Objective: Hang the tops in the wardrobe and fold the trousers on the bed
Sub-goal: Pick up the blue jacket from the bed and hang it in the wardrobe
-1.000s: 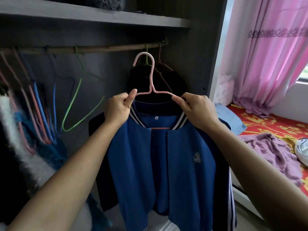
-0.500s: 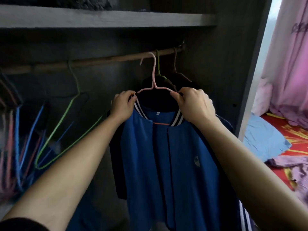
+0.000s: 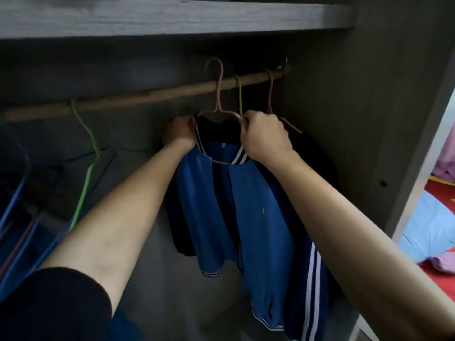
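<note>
Both arms reach into the wardrobe. The right grip (image 3: 263, 139) is closed, thumb and fingers pinching the right shoulder of the pink wire hanger (image 3: 217, 94) just by the striped collar. The left grip (image 3: 178, 132) is curled at the hanger's left shoulder. It's in shadow, so wire vs. fabric can't be resolved, but it's clearly holding. The blue zip jacket with white side stripes (image 3: 209, 205) hangs on that hanger, front towards the camera and swinging slightly left, below the right end of the brown wooden rail (image 3: 147, 94). Change over the last second: the hook was below the rail, then roughly level with it, and now arches above it with its stem crossing in front, so the lift has cleared the bar. It doesn't look seated yet, and front/back of the hook relative to the rail can't be read from this angle. Likely next is to push back a touch, lower until the hook bears on the rail, then let go with both hands. The slot is tight, with a green hanger hook (image 3: 238, 94) and another pinkish hanger (image 3: 270, 94) carrying a dark garment (image 3: 312, 156) just right of it, so there's a snag risk. An empty lime green hanger (image 3: 86, 156) sits well to the left. A sliver of the bed with a red sheet (image 3: 440, 281) shows far right. Trousers aren't identifiable there, so the folding is judged not yet started.
</note>
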`<state>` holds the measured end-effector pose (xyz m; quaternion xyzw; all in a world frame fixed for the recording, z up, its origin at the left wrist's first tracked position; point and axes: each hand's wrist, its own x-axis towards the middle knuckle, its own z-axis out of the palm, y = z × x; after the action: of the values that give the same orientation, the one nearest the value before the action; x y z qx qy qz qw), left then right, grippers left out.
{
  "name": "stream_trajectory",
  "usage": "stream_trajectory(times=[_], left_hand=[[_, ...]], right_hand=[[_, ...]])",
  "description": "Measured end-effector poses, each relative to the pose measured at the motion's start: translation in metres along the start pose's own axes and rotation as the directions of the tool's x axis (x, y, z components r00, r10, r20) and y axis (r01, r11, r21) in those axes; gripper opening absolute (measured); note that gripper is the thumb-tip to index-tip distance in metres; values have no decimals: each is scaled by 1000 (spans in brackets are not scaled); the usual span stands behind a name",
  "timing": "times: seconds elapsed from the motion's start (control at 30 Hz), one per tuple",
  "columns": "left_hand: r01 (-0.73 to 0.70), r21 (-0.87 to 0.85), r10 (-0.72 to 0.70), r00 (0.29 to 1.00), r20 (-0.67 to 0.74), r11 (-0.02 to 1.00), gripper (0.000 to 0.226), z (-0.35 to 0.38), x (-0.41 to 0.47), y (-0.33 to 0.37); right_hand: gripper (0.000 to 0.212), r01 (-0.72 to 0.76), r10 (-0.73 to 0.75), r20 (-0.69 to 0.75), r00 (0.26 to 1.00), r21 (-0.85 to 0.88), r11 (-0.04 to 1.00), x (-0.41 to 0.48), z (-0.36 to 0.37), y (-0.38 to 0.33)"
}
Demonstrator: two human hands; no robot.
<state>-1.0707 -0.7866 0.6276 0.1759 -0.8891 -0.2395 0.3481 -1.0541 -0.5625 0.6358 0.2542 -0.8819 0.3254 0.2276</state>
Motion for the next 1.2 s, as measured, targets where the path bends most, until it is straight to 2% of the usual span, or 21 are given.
stream_trajectory(times=[0.1, 0.17, 0.27, 0.37, 0.47, 0.53, 0.63, 0.7, 0.77, 0.83, 0.9, 1.07, 1.2], left_hand=[[70, -1, -70, 992, 105, 998, 34, 25, -9, -13], [63, -60, -58, 994, 91, 996, 37, 35, -15, -17], [54, -62, -46, 991, 124, 997, 40, 35, -12, -13], [-12, -63, 23, 986, 167, 998, 42, 29, -21, -8], [-141, -123, 153, 984, 96, 982, 43, 22, -53, -15], [-167, -166, 179, 982, 57, 972, 43, 19, -83, -25], [-96, -241, 106, 994, 30, 966, 51, 17, -141, -42], [-115, -210, 123, 992, 23, 971, 53, 16, -188, -53], [-144, -160, 152, 987, 40, 977, 54, 17, -237, -63], [-141, -150, 157, 982, 105, 979, 57, 24, -288, -71], [-125, -159, 157, 965, 209, 979, 62, 37, -337, -74], [-216, -150, 262, 844, 469, 965, 64, 71, -432, -46], [-333, -181, 377, 756, 535, 925, 71, 86, -467, 3]], right_hand=[[30, 9, -18, 130, 991, 63, 998, -6, 31, 20], [34, 25, -47, 135, 990, 162, 986, -10, 42, 35], [38, -39, -19, 195, 981, 291, 956, -5, 43, 44], [42, -68, -7, 255, 967, 281, 957, -6, 43, 46], [49, -96, 28, 258, 966, 255, 962, -19, 36, 48], [53, -77, 32, 211, 977, 210, 975, -37, 30, 53], [59, -38, 36, 51, 998, 44, 998, -83, 23, 68], [61, -45, 41, -91, 995, -48, 998, -129, 22, 75], [65, -120, 99, -191, 977, -99, 988, -184, 28, 81], [70, -234, 206, -204, 957, -125, 964, -245, 40, 87], [73, -314, 289, -152, 945, -176, 933, -311, 51, 94], [80, -394, 422, -29, 906, -418, 818, -441, 30, 121], [82, -499, 511, -117, 852, -479, 722, -487, -28, 158]])
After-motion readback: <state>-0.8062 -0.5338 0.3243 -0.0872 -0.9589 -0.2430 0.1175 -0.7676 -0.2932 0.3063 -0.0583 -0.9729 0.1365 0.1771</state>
